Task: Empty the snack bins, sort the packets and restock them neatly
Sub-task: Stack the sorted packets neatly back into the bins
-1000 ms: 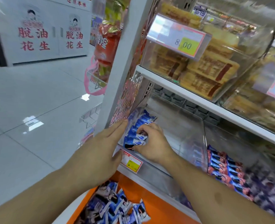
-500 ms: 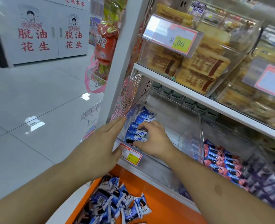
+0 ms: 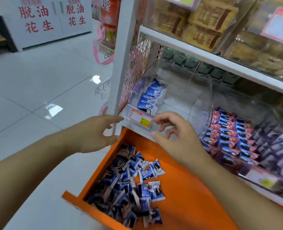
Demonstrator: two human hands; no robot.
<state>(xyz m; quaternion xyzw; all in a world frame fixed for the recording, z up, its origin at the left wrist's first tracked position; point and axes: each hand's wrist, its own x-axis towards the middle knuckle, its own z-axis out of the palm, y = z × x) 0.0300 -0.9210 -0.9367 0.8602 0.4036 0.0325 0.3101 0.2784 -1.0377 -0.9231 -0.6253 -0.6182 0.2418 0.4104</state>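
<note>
A clear plastic bin (image 3: 202, 103) on the middle shelf holds a neat row of blue-and-white packets (image 3: 149, 97) along its left wall. Below it, an orange tray (image 3: 184, 188) carries a loose heap of the same blue packets (image 3: 132, 185). My left hand (image 3: 96, 131) hovers in front of the bin's left corner, fingers straight and holding nothing. My right hand (image 3: 174, 135) floats just in front of the bin's price label (image 3: 141, 118), fingers loosely curled and empty.
To the right, a second clear bin (image 3: 237, 136) is packed with pink, blue and purple packets. The shelf above (image 3: 203, 52) carries bins of brown biscuit packs. A white upright post (image 3: 120, 52) stands left of the bin, with tiled floor beyond.
Both hands have drawn back out of the bin toward me; the right hand has let go of the packet row. The view has tilted down, showing more of the orange tray.
</note>
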